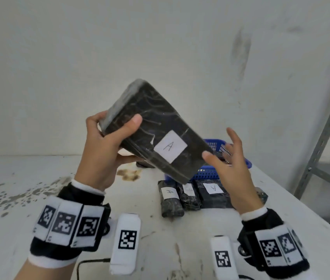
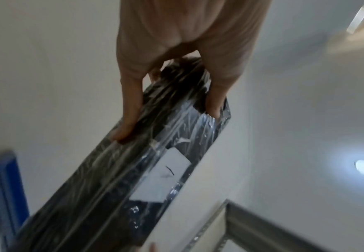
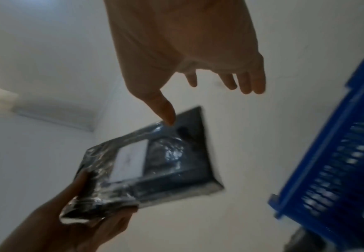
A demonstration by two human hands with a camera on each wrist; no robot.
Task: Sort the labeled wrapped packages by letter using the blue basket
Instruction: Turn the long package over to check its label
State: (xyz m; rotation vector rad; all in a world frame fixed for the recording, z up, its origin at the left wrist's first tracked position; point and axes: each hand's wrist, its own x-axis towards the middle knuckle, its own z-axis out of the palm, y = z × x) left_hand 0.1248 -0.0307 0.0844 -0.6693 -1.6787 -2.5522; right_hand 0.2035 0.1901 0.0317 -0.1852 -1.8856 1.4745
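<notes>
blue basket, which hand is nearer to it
Right. The right hand hovers open just in front of the blue basket; the left hand grips the A-labelled package farther left.

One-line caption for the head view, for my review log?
Left hand grips a black wrapped package labeled A above the table; right hand open beside it.

The package point(image 1: 156, 126) I held was black under glossy clear wrap, its label point(image 1: 170, 146) white with a dark "A". The basket point(image 1: 210, 172) was blue, my bench point(image 1: 28, 199) white with grey-brown speckles, my wristbands point(image 1: 67, 223) black-and-white checker-coded.
</notes>
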